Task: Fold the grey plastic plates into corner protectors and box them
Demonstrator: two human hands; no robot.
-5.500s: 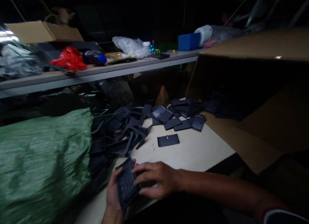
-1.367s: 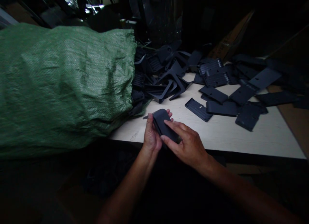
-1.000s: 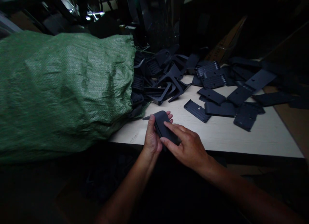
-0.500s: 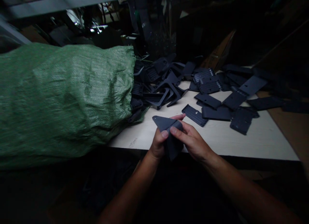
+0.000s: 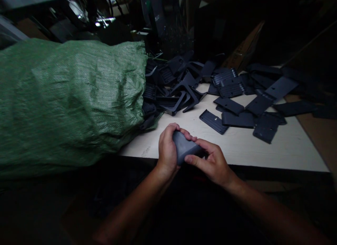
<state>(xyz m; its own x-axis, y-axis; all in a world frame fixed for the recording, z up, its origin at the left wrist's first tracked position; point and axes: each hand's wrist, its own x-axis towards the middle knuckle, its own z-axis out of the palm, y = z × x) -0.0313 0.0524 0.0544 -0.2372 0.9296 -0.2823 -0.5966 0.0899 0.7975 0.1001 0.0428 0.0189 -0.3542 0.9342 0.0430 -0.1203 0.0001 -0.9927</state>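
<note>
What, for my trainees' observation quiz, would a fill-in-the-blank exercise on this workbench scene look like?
The left hand and right hand together hold ____ smooth dark grey plastic part. The big woven plastic sack lying on its side is ____ in colour. Flat black ribbed plastic plates lie scattered on the pale table, to the ____ of the sack.
Missing words: one; green; right.

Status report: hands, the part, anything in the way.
Left hand and right hand both gripping one dark plastic part at the near edge of the table. Green sack to the left, apart. Loose parts scattered beyond, clear of both hands.
</note>
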